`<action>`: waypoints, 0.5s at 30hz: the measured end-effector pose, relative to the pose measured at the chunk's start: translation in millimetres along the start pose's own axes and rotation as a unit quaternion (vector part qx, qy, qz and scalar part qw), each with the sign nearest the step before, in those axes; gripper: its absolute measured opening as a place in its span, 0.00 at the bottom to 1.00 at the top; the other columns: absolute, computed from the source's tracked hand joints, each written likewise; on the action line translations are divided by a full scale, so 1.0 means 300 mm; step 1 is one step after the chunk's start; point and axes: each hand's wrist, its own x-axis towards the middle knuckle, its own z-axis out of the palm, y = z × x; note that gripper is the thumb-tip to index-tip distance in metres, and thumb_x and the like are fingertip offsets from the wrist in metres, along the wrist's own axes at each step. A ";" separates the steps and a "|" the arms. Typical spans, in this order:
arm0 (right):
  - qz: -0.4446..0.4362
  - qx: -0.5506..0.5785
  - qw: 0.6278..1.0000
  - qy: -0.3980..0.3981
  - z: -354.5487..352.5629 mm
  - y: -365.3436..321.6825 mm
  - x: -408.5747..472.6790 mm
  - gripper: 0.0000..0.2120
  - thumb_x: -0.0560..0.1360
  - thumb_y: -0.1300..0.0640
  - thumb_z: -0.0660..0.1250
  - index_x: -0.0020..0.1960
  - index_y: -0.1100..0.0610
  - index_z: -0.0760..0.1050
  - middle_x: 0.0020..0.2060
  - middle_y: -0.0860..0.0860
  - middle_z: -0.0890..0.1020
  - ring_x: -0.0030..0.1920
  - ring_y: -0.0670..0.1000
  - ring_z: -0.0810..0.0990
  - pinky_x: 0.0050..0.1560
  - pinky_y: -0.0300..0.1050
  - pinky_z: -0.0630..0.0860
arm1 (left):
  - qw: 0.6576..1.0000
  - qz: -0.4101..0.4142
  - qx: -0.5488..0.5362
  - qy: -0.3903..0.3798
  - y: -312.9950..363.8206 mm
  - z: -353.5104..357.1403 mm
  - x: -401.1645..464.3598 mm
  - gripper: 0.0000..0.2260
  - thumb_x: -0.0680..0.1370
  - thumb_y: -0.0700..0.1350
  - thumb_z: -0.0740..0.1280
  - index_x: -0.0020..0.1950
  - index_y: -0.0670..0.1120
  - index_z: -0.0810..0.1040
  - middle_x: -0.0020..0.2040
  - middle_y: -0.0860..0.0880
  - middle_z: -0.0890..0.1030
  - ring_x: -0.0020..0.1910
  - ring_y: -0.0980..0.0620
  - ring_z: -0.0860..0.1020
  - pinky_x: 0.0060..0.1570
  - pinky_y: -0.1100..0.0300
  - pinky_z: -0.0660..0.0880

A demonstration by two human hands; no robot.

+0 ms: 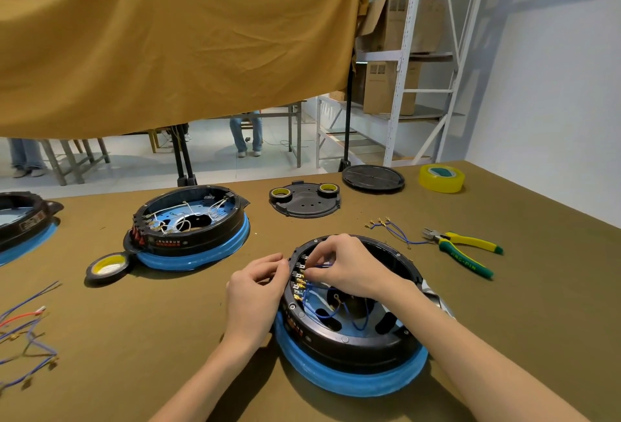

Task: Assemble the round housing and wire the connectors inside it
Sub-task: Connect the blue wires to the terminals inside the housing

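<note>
Two hands work at the round housing point(349, 337), which sits on a blue ring near the table's point(168, 337) near edge, right of centre: the left hand point(257, 294) grips its outer left wall with curled fingers, and the right hand point(346, 267) reaches inside, pinching a blue wire point(321, 312) at the row of connectors point(300, 282). Bare cloth lies left of the left forearm; pliers point(467, 250) and spare leads point(391, 228) lie to the right, a second housing point(191, 223) and tape roll point(107, 265) far left.

Bare table point(537, 304) lies right of the housing point(349, 347); pliers point(467, 250) and loose wires point(389, 228) perhaps crowd the far side.
</note>
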 end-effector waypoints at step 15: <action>-0.012 -0.002 1.000 -0.026 0.002 -0.007 0.009 0.05 0.77 0.52 0.75 0.50 0.51 0.86 0.47 0.44 0.77 0.50 0.46 0.75 0.51 0.45 0.75 | 0.999 0.014 -0.026 -0.036 -0.005 -0.016 0.016 0.07 0.80 0.42 0.71 0.49 0.49 0.89 0.52 0.55 0.86 0.53 0.63 0.82 0.47 0.71 0.78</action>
